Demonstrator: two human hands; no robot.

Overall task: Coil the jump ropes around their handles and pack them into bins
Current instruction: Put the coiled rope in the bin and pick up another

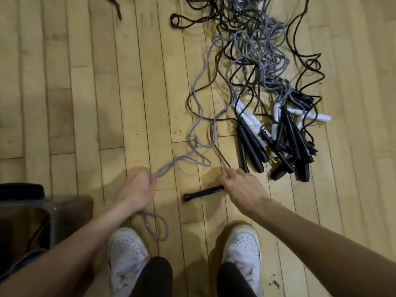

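Low at centre, the left hand (139, 188) clamps the grey rope (162, 172) and the right hand (242, 187) grips a black handle (203, 192) — the rope runs into the upper-right tangle (257, 39), so hard pulling could knot it.

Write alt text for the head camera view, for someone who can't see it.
Seen from above, a person's left hand grips a grey rope while the right hand holds a black handle over a wooden floor. A tangled pile of jump ropes lies ahead.
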